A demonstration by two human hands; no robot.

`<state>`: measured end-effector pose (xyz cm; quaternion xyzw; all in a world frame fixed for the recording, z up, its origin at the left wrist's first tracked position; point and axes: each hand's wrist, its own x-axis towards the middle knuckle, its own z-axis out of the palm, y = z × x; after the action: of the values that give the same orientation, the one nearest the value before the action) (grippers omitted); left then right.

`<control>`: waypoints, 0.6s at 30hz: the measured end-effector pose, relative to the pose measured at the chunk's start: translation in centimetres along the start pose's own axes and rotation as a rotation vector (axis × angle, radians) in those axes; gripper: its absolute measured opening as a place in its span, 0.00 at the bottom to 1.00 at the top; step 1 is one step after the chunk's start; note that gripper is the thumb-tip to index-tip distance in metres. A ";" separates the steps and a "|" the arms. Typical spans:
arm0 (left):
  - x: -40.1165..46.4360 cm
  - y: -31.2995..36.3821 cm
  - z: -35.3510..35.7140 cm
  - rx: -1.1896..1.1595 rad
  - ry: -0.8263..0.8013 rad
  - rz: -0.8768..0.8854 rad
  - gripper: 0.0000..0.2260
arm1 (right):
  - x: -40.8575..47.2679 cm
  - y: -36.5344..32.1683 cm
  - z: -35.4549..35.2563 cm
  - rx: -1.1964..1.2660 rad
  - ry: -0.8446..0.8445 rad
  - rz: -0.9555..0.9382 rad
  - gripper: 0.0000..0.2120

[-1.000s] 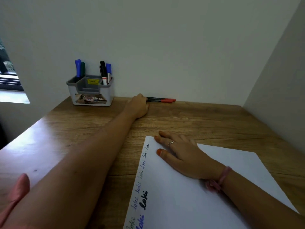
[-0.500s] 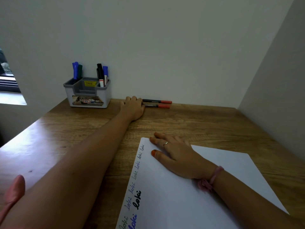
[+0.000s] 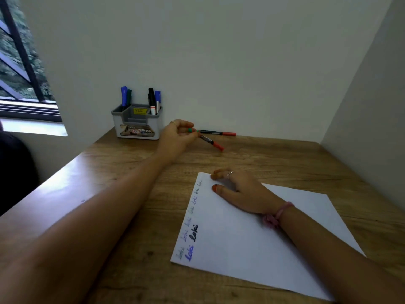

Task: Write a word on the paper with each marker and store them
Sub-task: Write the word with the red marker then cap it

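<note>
Left arm's stretched way out toward the upper middle of the frame, left hand [image 3: 178, 133] curled, pinching a red-capped marker [image 3: 210, 142] that tilts down to the worktop [image 3: 135, 172]. Another red marker [image 3: 218, 133] lies by the wall. Right hand [image 3: 238, 190] is flat, fingers relaxed, pressing the paper [image 3: 252, 242] at center-right. Holder [image 3: 137, 126] sits just left of the left hand.

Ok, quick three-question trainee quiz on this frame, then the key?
1. True or false: the left hand grips a red-capped marker.
2. The right hand rests on: A) the organizer B) the paper C) the bare desk
3. Fill in: a second red-capped marker lies by the ___.

Key: 1 true; 2 B; 3 wall
</note>
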<state>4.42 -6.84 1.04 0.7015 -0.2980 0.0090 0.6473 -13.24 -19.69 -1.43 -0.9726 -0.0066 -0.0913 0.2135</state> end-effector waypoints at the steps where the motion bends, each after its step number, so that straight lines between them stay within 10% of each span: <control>1: -0.7 0.8 -0.7 -0.119 0.034 -0.046 0.13 | 0.0 0.1 -0.1 0.015 0.030 -0.007 0.17; 7: -4.3 4.0 -4.2 -0.750 0.018 -0.286 0.07 | -0.5 -0.6 -1.0 0.294 0.324 0.027 0.08; 18: -9.1 5.0 -0.7 -0.722 -0.319 -0.267 0.13 | -1.2 -4.5 -1.3 0.743 0.161 0.050 0.15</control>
<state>-4.91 -2.41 2.07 0.4544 -0.2849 -0.2887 0.7931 -14.93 -16.14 1.40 -0.8184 0.0015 -0.1536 0.5538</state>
